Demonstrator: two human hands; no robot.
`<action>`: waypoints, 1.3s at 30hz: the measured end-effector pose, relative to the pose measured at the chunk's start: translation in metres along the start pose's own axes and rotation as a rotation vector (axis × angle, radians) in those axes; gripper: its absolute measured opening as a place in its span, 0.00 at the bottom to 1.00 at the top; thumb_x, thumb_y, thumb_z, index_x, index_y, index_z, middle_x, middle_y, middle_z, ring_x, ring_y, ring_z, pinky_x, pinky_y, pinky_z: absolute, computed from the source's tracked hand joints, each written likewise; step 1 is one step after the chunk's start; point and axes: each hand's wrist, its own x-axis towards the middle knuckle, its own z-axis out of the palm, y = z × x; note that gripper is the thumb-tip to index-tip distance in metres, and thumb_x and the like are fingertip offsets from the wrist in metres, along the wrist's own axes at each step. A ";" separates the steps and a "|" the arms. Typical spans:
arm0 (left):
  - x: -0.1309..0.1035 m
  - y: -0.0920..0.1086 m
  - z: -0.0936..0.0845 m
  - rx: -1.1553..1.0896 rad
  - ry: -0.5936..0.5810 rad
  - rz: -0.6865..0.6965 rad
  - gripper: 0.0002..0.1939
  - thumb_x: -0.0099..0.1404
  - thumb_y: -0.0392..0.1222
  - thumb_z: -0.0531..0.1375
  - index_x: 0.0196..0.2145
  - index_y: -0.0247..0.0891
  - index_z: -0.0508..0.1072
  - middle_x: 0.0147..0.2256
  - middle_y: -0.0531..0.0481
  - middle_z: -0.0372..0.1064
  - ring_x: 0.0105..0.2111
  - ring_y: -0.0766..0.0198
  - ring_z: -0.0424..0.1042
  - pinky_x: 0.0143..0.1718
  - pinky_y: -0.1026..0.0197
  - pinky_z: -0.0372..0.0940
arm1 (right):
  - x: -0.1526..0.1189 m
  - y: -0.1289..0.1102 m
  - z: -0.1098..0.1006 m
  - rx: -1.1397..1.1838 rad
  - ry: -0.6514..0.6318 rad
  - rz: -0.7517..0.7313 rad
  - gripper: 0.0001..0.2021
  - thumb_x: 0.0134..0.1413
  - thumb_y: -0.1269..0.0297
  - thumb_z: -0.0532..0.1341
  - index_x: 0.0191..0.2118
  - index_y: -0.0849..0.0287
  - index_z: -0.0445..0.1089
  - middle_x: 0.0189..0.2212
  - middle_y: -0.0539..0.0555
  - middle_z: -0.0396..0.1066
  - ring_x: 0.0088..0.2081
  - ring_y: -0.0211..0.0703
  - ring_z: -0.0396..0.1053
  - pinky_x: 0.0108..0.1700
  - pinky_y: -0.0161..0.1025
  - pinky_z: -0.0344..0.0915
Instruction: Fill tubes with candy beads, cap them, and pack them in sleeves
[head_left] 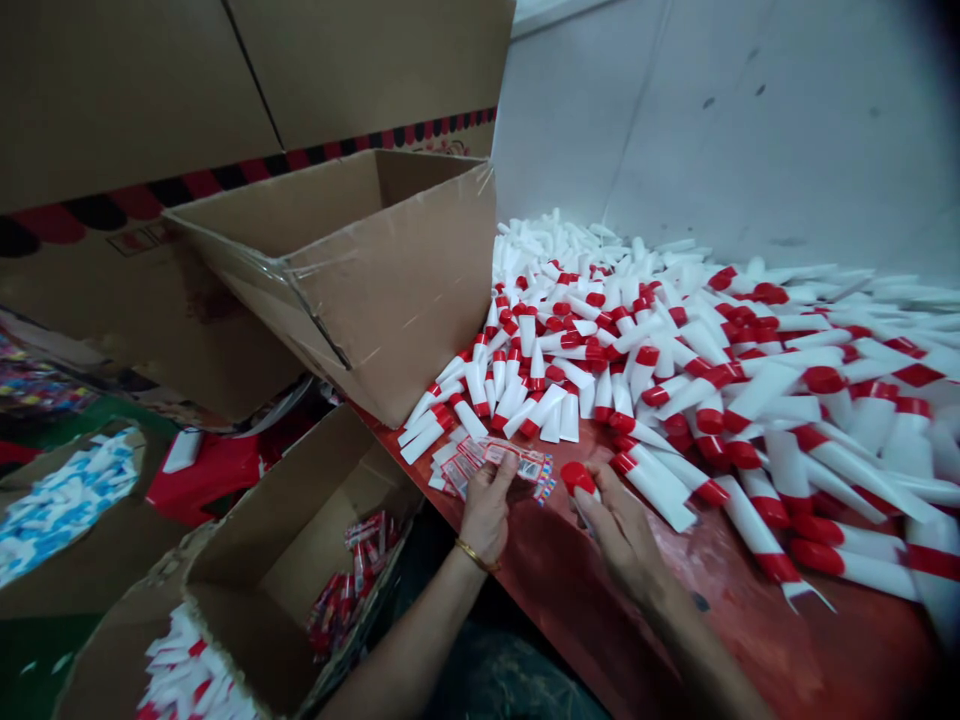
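Observation:
My left hand (486,512), with a bangle at its wrist, pinches a thin printed plastic sleeve (529,462) that has a multicoloured checked end. Under and beside that hand several similar sleeves (459,465) lie fanned out on the red tabletop (555,570). In my right hand (621,530) is a white squeeze tube with a red cap (577,478); the fingers cover most of its body. The capped end points toward the sleeve, with a small gap between them. A large heap of white tubes with red caps (675,370) spreads just beyond both hands.
An open cardboard box (405,290) stands on the table at the left of the heap. Below the edge, another carton (300,510) holds red printed tubes (352,580). Further left are a red stool (195,490) and a box of blue-and-white pieces (67,500). A pale wall (735,130) rises behind.

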 end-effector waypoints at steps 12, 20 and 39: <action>0.000 -0.010 -0.003 -0.036 -0.016 0.033 0.20 0.46 0.55 0.65 0.27 0.36 0.67 0.21 0.56 0.66 0.21 0.70 0.66 0.29 0.64 0.64 | -0.003 -0.005 0.006 -0.028 0.109 -0.068 0.09 0.52 0.59 0.58 0.34 0.59 0.64 0.25 0.49 0.66 0.25 0.37 0.63 0.28 0.33 0.61; 0.001 -0.017 -0.006 0.107 -0.086 0.130 0.18 0.51 0.54 0.62 0.28 0.35 0.68 0.22 0.55 0.65 0.21 0.70 0.63 0.28 0.65 0.63 | 0.005 -0.001 0.005 -0.178 0.115 -0.313 0.05 0.50 0.66 0.58 0.36 0.59 0.66 0.31 0.53 0.69 0.32 0.41 0.67 0.35 0.36 0.64; -0.003 -0.013 -0.005 0.058 -0.024 0.142 0.18 0.49 0.53 0.63 0.27 0.35 0.67 0.22 0.55 0.66 0.21 0.69 0.65 0.28 0.65 0.62 | -0.012 -0.011 -0.008 -0.219 -0.001 -0.144 0.12 0.57 0.60 0.51 0.43 0.60 0.63 0.34 0.54 0.70 0.32 0.42 0.68 0.32 0.36 0.63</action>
